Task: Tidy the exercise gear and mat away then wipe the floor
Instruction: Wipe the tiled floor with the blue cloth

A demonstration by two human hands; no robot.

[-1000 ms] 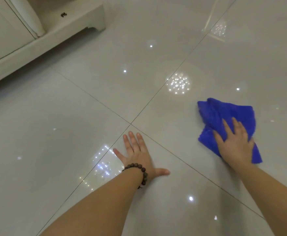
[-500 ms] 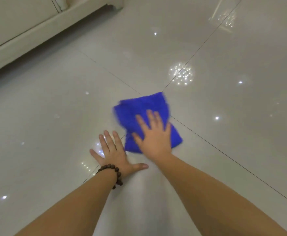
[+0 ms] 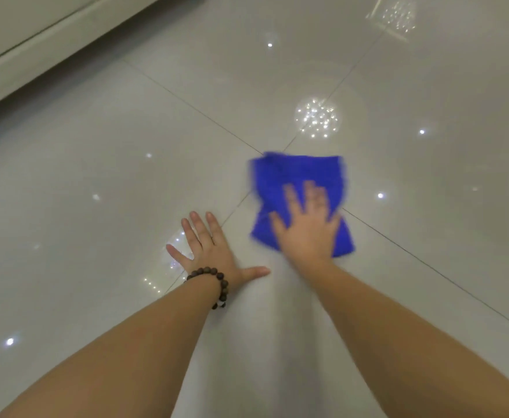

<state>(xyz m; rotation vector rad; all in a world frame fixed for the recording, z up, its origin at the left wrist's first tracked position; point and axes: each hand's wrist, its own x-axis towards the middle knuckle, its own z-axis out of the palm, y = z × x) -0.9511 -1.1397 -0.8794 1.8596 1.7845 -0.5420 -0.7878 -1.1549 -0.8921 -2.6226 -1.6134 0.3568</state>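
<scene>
- Glossy pale tile floor (image 3: 102, 182), dark grout lines crossing near the middle, ceiling-light reflections scattered over it.
- White furniture base (image 3: 36, 52) runs along the far left corner, well apart from both hands.
- Nothing lies between the hands; they are near each other.
- Left hand (image 3: 214, 251) flat on the floor, fingers spread, thumb out to the side, holding nothing; dark bead bracelet (image 3: 214, 282) on its wrist.
- Right hand (image 3: 304, 227) palm-down on the blue cloth (image 3: 298, 176), fingers straight and splayed, pressing it to the floor; blurred.
- Cloth sits crumpled on the grout crossing, just right of the left hand.
</scene>
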